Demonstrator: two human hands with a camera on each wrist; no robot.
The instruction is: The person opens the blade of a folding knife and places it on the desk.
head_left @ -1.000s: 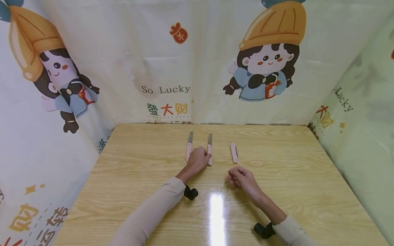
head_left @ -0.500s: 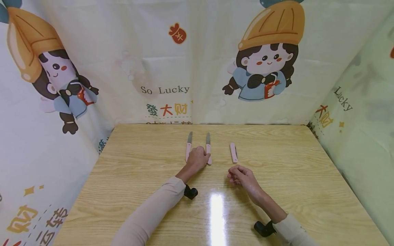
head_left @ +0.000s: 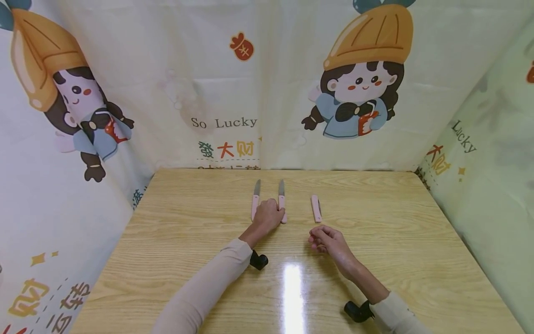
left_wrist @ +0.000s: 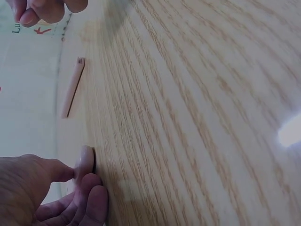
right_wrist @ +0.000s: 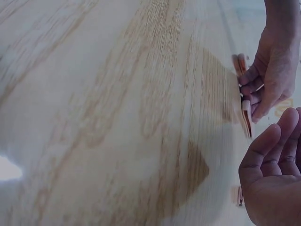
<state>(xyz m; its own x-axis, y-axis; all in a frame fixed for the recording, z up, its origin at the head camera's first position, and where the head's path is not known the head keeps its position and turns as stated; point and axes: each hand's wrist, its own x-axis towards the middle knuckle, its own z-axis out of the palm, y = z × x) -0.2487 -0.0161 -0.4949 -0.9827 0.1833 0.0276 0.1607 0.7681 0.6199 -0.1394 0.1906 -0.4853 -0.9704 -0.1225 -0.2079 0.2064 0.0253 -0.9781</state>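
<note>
Three folding knives with pink handles lie side by side on the table. My left hand (head_left: 268, 215) pinches the handle of the middle knife (head_left: 282, 199), whose blade is out and points away from me. In the left wrist view the thumb and fingers meet at the end of that pink handle (left_wrist: 85, 159). Just left of it is another unfolded knife (head_left: 255, 204), its lower end partly behind the left hand. The third knife (head_left: 316, 208) is folded. My right hand (head_left: 331, 246) hovers in front of it with loosely curled fingers, holding nothing.
The wooden table (head_left: 187, 208) has a bright light reflection near the front. A printed curtain (head_left: 283, 93) hangs behind its far edge and along both sides. Black wrist cameras are strapped at both cuffs.
The middle knife has turned slightly, its blade tip shifting a little to the left under my left hand. My right hand stays nearly still, and the other two knives lie as before.
</note>
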